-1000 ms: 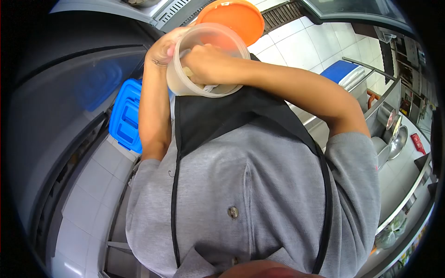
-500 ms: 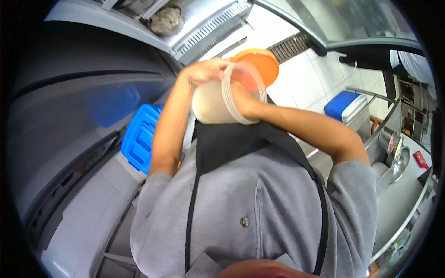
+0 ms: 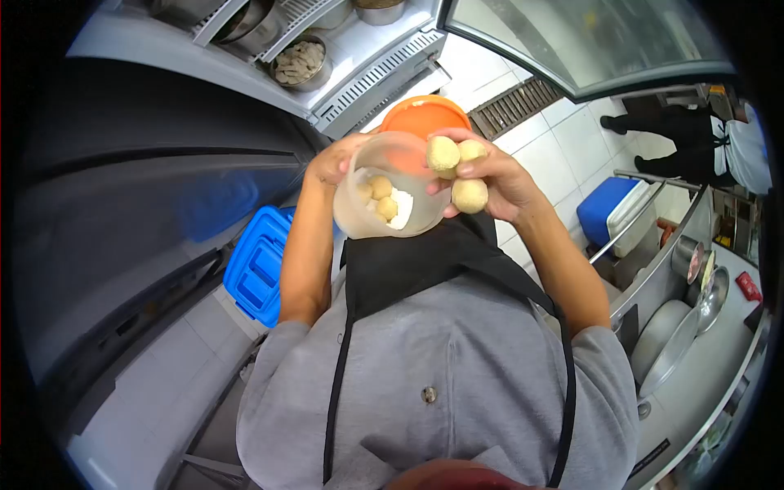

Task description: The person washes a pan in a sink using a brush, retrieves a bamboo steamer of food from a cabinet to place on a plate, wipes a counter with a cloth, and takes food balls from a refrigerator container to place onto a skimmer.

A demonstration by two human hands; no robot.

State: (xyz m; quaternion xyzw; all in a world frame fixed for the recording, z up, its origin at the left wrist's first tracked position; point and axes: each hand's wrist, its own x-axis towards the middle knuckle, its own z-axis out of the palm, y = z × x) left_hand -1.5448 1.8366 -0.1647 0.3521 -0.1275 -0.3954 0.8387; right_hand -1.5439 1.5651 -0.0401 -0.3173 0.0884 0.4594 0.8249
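My left hand (image 3: 333,159) is closed on the rim and side of a round translucent plastic tub (image 3: 353,214), tilted so its mouth faces me. At the bottom of the tub lie a few pale yellow crumbed balls (image 3: 380,189) beside a white patch (image 3: 402,209). Just outside the tub's right rim, my right hand (image 3: 508,184) is closed around several crumbed balls (image 3: 469,196) of the same kind. Behind the tub shows an orange round lid (image 3: 426,116); what supports it is hidden.
An open fridge at the top holds metal pots and a bowl of pale pieces (image 3: 300,64). Its glass door (image 3: 588,37) swings out at upper right. A blue-lidded bin (image 3: 260,265) stands at left, a blue cooler (image 3: 608,214) and steel counter (image 3: 694,367) at right. Another person (image 3: 719,151) stands beyond.
My right hand has come out of the tub with several balls in it. The tub has tipped towards me, so its contents show. The orange lid has shifted left.
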